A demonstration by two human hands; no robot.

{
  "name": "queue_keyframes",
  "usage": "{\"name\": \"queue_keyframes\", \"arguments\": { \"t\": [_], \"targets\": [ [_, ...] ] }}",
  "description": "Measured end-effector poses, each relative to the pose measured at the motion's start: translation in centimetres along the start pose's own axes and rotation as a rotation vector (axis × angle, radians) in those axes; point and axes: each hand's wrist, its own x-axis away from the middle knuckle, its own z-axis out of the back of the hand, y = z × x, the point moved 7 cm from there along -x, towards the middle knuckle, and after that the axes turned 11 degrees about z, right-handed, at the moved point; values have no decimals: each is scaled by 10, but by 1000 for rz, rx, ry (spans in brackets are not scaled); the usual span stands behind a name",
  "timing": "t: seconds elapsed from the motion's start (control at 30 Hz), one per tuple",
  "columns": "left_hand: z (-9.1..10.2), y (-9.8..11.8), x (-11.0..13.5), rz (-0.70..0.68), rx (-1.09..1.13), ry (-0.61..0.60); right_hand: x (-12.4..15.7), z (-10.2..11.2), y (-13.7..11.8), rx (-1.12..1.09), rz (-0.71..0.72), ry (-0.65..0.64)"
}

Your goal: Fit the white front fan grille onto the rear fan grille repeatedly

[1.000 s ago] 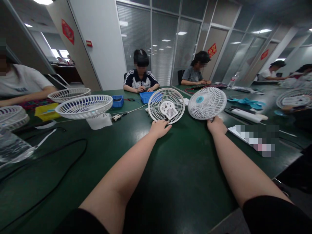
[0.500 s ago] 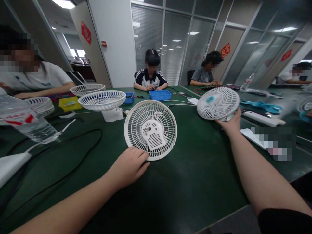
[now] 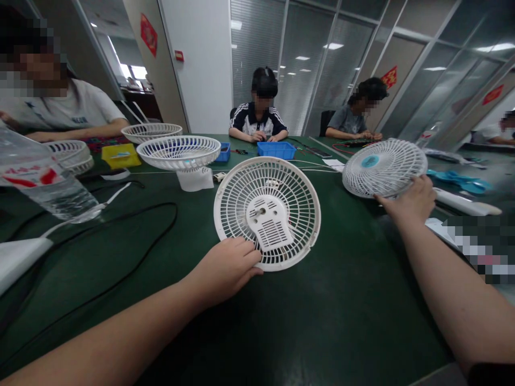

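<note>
My left hand (image 3: pixel 231 268) is closed on the lower left rim of a white fan housing (image 3: pixel 277 228). The housing is tilted toward me, showing its slotted grille and a vented motor cover in the middle. Out to the right, my right hand (image 3: pixel 414 201) grips the near right edge of a white fan grille (image 3: pixel 388 163) with a light blue centre disc. Part of that hand's fingers is hidden behind the grille. Left of the housing, another white fan basket (image 3: pixel 179 153) rests on a white base (image 3: pixel 195 179).
At left stand a water bottle (image 3: pixel 44 182), more fan grilles (image 3: pixel 68 153) and a yellow tray (image 3: pixel 119 156). A black cable (image 3: pixel 161 241) curves over the green table. A blue bin (image 3: pixel 276 150) sits across from me, near a seated person. Light blue fan blades (image 3: pixel 462 180) lie at right.
My view has shifted, so most things sit differently in the picture. The housing in my left hand appears larger and nearer. Both hands keep their hold.
</note>
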Motion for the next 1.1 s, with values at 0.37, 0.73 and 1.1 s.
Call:
{"name": "queue_keyframes", "arguments": {
  "t": [0.37, 0.73, 1.1],
  "targets": [
    [0, -8, -1, 21, 115, 69, -8, 48, -39, 6, 342, 305],
    [18, -58, 15, 302, 684, 612, 41, 140, -199, -1266, 495, 188],
    [-2, -98, 12, 538, 1128, 718, 135, 160, -261, -1036, 1086, 10]
  ]
}}
